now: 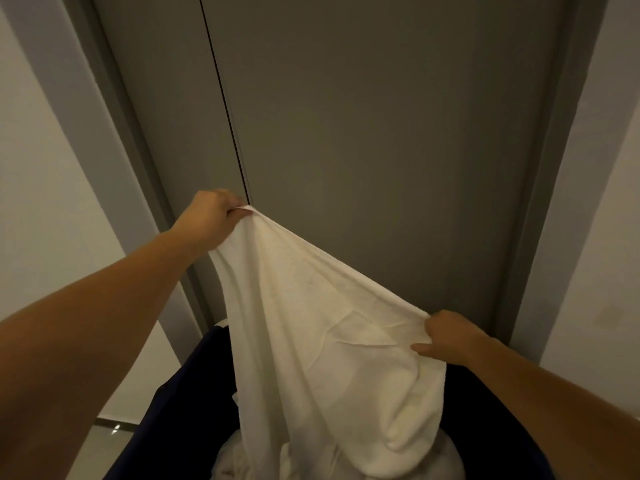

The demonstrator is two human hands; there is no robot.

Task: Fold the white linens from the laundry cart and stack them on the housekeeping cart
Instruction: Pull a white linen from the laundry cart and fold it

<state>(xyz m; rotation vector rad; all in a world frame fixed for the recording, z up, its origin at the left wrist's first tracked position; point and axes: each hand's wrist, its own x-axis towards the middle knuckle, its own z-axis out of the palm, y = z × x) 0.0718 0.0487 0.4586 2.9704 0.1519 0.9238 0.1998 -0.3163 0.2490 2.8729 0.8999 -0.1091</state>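
The left hand point(211, 216) and right hand point(446, 336) each grip the white sheet's point(311, 323) top edge, stretched above the dark laundry cart point(180, 403).

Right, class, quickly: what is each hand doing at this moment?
Left hand: closed, pinching the top edge of the white sheet, raised high.
Right hand: closed on the same sheet's edge, lower down.

Laundry cart point(180, 403): dark navy fabric walls, open top, standing directly before the grey door point(381, 133). Inside the cart, a heap of crumpled white linens point(242, 459); a white sheet point(311, 341) rises out of the heap. Left of the cart, a strip of pale glossy floor point(100, 441) is visible.
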